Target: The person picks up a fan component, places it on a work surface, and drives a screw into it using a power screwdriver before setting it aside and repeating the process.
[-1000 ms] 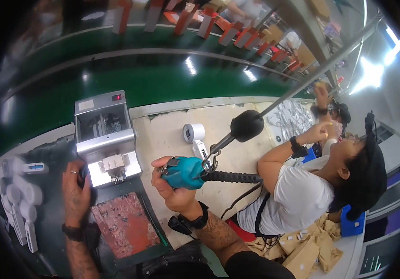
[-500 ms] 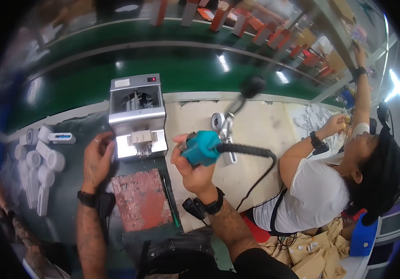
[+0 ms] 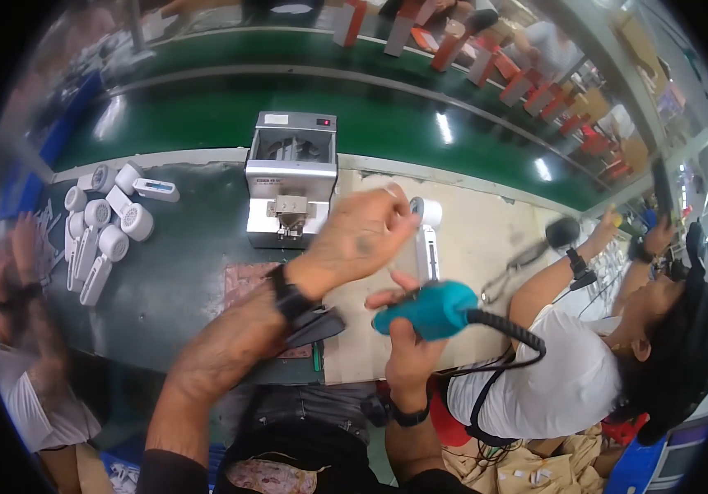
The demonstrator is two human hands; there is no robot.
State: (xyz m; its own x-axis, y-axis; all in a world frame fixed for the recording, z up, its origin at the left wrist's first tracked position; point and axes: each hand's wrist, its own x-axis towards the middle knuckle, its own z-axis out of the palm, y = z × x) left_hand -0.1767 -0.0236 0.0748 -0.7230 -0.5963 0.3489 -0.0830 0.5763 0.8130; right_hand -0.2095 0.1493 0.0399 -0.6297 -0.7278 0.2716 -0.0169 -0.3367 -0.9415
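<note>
My right hand (image 3: 412,362) grips a teal electric screwdriver (image 3: 432,309) with a ribbed black cord. Its fingers wrap the body and its front end points left, but no bit can be made out. My left hand (image 3: 358,235) reaches across to the right, smeared by motion. Its fingertips are beside the round head of a white handheld fan (image 3: 427,247) lying on the tan board. Whether they touch the fan I cannot tell. Left of that hand stands a silver screw feeder (image 3: 292,185), and below it a worn red mat (image 3: 243,284) is partly hidden by my left forearm.
Several white handheld fans (image 3: 111,216) lie piled on the dark mat at left. A metal hook with a black end (image 3: 562,232) hangs over the tan board (image 3: 362,354). A co-worker in a white shirt (image 3: 568,362) sits close on the right. Behind runs a green conveyor (image 3: 206,123).
My left hand has moved right from beside the screw feeder to the white fan. My right hand has come lower and nearer with the screwdriver, which now appears apart from the hook. The view has shifted.
</note>
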